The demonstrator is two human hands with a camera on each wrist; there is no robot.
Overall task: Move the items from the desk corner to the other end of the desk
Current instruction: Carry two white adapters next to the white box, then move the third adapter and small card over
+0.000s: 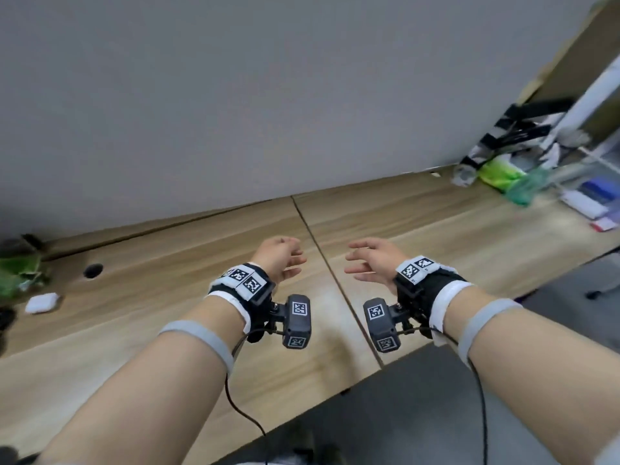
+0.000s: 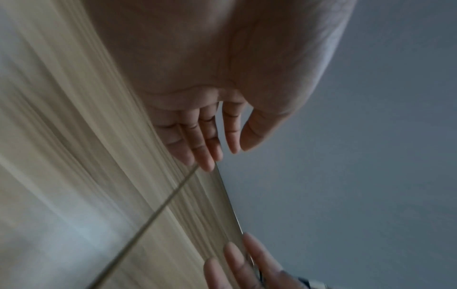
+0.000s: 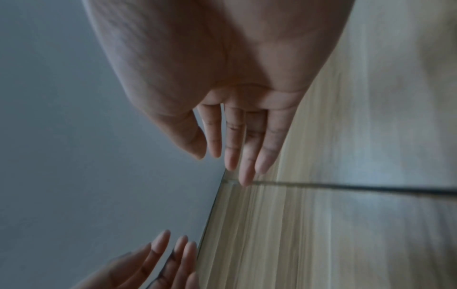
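Observation:
Both hands hover empty over the middle of the wooden desk (image 1: 419, 229), palms facing each other. My left hand (image 1: 285, 260) has relaxed, straight fingers (image 2: 207, 148). My right hand (image 1: 365, 263) is likewise open, its fingers (image 3: 237, 148) spread loosely. At the far right corner lies a blurred heap of items: a bright green packet (image 1: 496, 172), a clear bottle (image 1: 464, 174), a green-tinted bottle (image 1: 526, 189) and black-and-white striped things (image 1: 513, 135). At the far left edge sit a small white case (image 1: 42, 303) and a green packet (image 1: 18, 273).
A grey partition wall (image 1: 235, 95) runs along the desk's back. A seam (image 1: 322, 263) splits the desk between my hands. A round cable hole (image 1: 93, 270) is at left. White and blue boxes (image 1: 593, 196) sit at far right. Dark floor (image 1: 436, 397) lies below the desk's front edge.

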